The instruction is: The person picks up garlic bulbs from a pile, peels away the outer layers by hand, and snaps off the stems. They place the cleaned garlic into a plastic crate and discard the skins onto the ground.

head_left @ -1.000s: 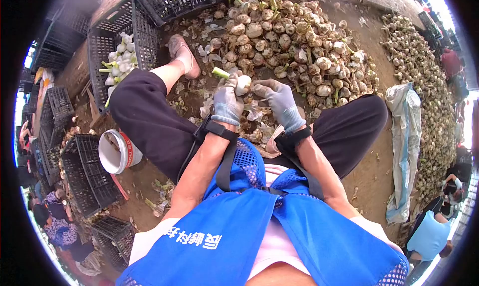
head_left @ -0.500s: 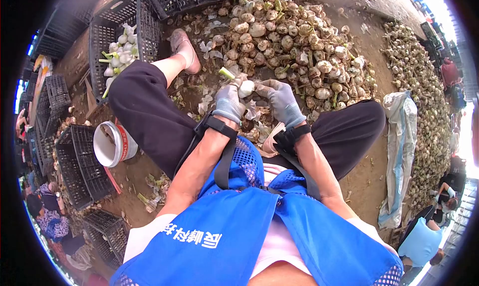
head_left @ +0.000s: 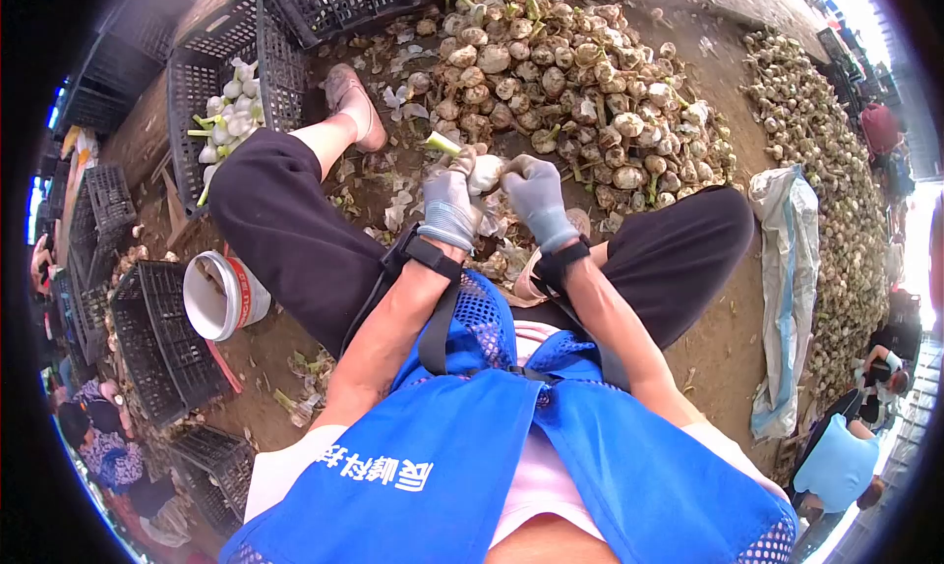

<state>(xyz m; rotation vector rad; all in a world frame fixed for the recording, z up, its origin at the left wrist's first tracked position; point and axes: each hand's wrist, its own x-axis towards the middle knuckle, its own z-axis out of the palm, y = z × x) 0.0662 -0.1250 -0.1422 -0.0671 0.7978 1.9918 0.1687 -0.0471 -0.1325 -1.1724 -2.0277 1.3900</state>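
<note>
A white garlic bulb (head_left: pixel 484 175) with a short green stem (head_left: pixel 442 143) is gripped in my gloved left hand (head_left: pixel 450 195), its stem pointing up and left. My gloved right hand (head_left: pixel 536 195) is closed at the bulb's right side, with its fingertips curled together. Whether those fingers pinch a piece of skin is too small to tell. Just beyond both hands lies a large heap of unpeeled garlic (head_left: pixel 580 82). Loose skins (head_left: pixel 398 210) are scattered on the ground near my left hand.
A black crate (head_left: pixel 187 92) at upper left holds clean white bulbs (head_left: pixel 236 117). A white bucket (head_left: pixel 224 296) stands left of my leg, near more crates (head_left: pixel 162 318). A plastic sack (head_left: pixel 787 298) lies at right, beside another garlic heap (head_left: pixel 846 249). Other people sit at both edges.
My right hand has shifted slightly left and its fingers have curled in more. The bulb stays in my left hand. The whole view has shifted a little.
</note>
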